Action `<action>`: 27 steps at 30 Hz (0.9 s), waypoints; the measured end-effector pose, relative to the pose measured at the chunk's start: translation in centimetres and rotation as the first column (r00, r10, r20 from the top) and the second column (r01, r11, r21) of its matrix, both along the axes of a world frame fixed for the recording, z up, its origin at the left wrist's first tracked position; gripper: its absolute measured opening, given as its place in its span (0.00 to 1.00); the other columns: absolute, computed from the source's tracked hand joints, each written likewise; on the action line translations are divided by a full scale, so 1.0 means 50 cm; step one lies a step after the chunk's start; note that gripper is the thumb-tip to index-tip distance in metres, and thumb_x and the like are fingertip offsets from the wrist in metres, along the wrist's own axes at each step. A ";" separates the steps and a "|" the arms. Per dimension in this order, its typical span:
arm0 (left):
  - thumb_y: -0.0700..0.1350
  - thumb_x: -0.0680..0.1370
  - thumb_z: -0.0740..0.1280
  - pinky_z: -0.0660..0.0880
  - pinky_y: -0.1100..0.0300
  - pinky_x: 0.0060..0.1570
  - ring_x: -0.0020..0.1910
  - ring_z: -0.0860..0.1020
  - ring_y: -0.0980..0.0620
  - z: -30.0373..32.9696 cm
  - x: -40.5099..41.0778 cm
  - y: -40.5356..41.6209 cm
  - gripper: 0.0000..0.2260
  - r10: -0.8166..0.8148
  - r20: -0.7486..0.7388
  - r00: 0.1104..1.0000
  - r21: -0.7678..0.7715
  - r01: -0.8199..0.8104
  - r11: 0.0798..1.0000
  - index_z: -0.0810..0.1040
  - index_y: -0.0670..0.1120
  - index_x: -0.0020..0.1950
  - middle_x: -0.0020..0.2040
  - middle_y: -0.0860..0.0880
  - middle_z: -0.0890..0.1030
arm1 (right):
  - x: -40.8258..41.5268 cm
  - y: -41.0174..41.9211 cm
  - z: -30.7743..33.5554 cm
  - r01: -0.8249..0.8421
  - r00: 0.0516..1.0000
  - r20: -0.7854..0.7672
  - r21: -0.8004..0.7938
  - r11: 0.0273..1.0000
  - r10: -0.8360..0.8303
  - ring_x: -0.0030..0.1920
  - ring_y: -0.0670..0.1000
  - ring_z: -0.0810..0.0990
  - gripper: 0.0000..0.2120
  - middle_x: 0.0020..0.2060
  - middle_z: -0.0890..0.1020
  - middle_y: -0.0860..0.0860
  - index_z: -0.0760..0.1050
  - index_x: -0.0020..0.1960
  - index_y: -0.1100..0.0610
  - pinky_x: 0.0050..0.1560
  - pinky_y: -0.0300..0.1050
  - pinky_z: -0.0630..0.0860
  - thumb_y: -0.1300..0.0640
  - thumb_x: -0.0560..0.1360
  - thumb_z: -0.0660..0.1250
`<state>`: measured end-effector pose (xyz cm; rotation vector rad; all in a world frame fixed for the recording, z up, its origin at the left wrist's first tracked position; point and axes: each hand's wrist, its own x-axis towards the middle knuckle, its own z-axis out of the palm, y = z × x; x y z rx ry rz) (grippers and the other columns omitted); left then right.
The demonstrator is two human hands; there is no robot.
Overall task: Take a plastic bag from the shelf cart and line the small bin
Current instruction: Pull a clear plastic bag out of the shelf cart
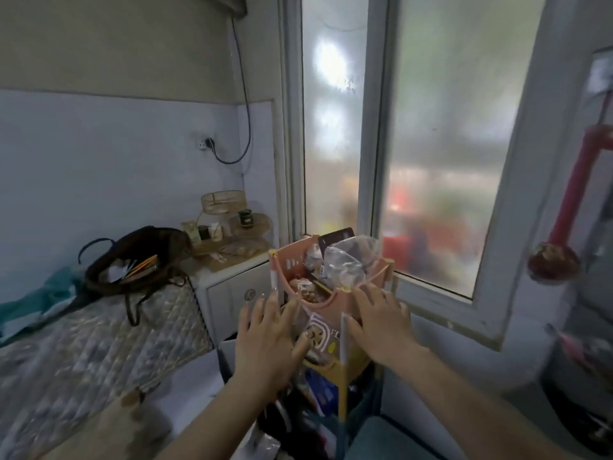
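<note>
Two bare hands reach out in front of a tall shelf cart (345, 330) that stands by the frosted window (441, 144). The left hand (265, 343) is spread wide, with its fingers (270, 308) pointing up, and it holds nothing. It is just in front of the left side of the cart, near a white post. The right hand (381, 322) is spread too, and its fingers lie against the front right edge of the pink top basket (292, 260). It does not grip anything.

Clear plastic bags (348, 260) stick up out of the pink top basket, at the far right of it, with snack packs (305, 290) beside them. Under that basket is a yellow shelf (356, 356) with more packs, and one pack with a cookie picture (316, 335) shows between the two hands. The picture is blurry, so I cannot tell what the lower things are. The small bin cannot be made out in this blurry view.

To the left is a bed with a quilted cover (99, 343). A dark bag (132, 260) lies open on it. A white cabinet (232, 287) stands far left of the cart, with a gold wire rack (225, 207) and small jars on top. A black cord (243, 94) hangs down the wall to a plug. On the far right hangs a red pipe (574, 194).
</note>
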<state>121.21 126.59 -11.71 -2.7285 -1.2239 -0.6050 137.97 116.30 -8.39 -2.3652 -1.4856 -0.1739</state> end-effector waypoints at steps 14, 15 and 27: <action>0.66 0.73 0.54 0.47 0.44 0.73 0.75 0.54 0.44 -0.016 0.407 0.441 0.35 -0.264 -0.035 0.964 -0.104 0.259 0.960 0.44 0.55 0.75 0.77 0.45 0.56 | 0.319 0.359 -0.044 0.213 0.977 0.002 -0.022 0.977 -0.213 0.69 0.55 0.65 0.34 0.70 0.67 0.52 0.58 0.72 0.52 0.67 0.56 0.66 0.40 0.72 0.64; 0.66 0.73 0.55 0.47 0.44 0.73 0.75 0.54 0.44 -0.017 0.434 0.468 0.36 -0.270 -0.024 0.963 -0.117 0.266 0.957 0.44 0.55 0.75 0.77 0.45 0.56 | 0.340 0.378 -0.046 0.234 0.972 -0.004 -0.029 0.972 -0.234 0.69 0.55 0.65 0.34 0.71 0.67 0.52 0.58 0.72 0.52 0.67 0.56 0.66 0.40 0.72 0.64; 0.71 0.62 0.68 0.74 0.49 0.57 0.67 0.71 0.48 -0.068 0.596 0.609 0.48 -0.166 0.251 0.954 -0.499 0.274 0.822 0.53 0.51 0.75 0.71 0.49 0.70 | 0.529 0.575 -0.036 0.163 0.986 -0.018 -0.083 0.983 -0.165 0.65 0.58 0.70 0.37 0.70 0.69 0.50 0.60 0.72 0.47 0.64 0.57 0.70 0.46 0.67 0.73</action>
